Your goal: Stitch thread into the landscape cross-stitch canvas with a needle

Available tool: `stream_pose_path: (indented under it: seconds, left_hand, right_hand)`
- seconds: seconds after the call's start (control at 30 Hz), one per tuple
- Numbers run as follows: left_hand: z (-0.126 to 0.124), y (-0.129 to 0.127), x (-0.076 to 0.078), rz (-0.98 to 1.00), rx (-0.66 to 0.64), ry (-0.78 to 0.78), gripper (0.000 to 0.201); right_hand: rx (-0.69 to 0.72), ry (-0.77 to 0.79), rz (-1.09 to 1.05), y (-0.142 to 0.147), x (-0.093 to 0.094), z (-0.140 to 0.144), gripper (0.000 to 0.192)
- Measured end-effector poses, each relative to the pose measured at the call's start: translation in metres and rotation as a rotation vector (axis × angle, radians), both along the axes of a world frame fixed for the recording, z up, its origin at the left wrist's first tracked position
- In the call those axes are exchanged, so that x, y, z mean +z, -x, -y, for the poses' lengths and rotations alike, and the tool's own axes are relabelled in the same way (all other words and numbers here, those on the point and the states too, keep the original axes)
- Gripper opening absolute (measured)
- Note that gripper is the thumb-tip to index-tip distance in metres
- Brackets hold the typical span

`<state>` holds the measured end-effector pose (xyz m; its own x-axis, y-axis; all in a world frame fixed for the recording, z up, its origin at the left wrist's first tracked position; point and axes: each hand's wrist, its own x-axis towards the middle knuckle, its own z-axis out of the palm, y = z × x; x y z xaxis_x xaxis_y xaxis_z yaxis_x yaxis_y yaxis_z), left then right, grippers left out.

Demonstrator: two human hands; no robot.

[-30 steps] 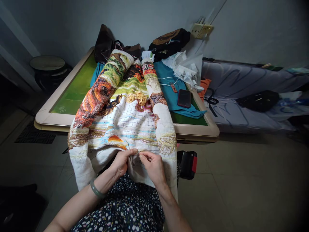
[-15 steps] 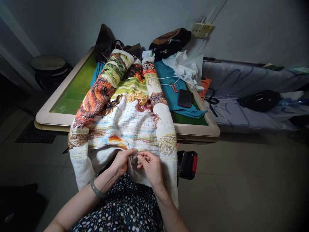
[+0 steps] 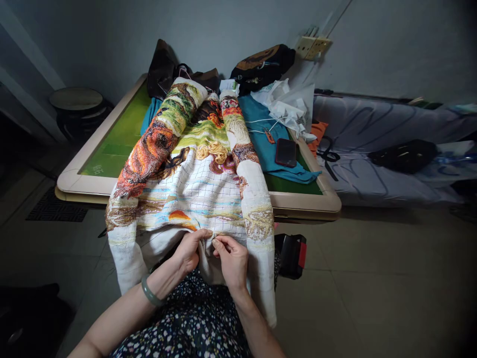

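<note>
A large white cross-stitch cloth (image 3: pixel 208 191), marked with a grid and partly covered in coloured stitching, drapes from the table down to my lap. Both its sides are rolled up, the left roll (image 3: pixel 149 154) thick with orange and green stitches. My left hand (image 3: pixel 190 248), with a bangle above the wrist, pinches a fold of the cloth near its lower middle. Close beside it, my right hand (image 3: pixel 231 256) is closed with thumb and forefinger pressed together at the cloth; whatever lies between those fingertips is too small to make out. A bundle of yellow thread (image 3: pixel 212 150) rests on the cloth.
The green-topped table (image 3: pixel 108 154) has a pale raised rim. On its right lie a teal cloth (image 3: pixel 266 149), a phone (image 3: pixel 285 152), a small orange tool (image 3: pixel 269 135) and white plastic bags (image 3: pixel 290 107). Dark bags (image 3: pixel 264 67) stand at the back. A stool (image 3: pixel 76 107) is at left.
The view has shifted very slightly. Both hands stay at the same spot on the cloth, the right fingers barely different.
</note>
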<state>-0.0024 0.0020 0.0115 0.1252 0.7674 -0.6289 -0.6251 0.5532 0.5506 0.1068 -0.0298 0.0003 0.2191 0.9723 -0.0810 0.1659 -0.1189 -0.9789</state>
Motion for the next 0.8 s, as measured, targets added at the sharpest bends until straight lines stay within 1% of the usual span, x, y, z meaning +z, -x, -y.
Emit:
stream_pose_path:
  seconds: [0.2,0.37,0.67,0.8]
  left_hand:
    - [0.003,0.000,0.003,0.005,0.014,0.001,0.014]
    - [0.004,-0.002,0.001,0.024,0.029,-0.009,0.017]
    - [0.003,-0.001,-0.003,0.051,0.020,0.018,0.014]
    - [0.003,-0.001,-0.002,0.055,0.013,0.014,0.014]
  right_hand:
    - [0.014,0.044,-0.040,-0.001,0.007,-0.002,0.018]
    - [0.023,0.036,-0.010,-0.001,0.010,-0.002,0.018]
    - [0.014,-0.074,0.086,0.001,0.000,0.001,0.019]
    - [0.003,-0.080,0.085,0.002,-0.003,0.000,0.021]
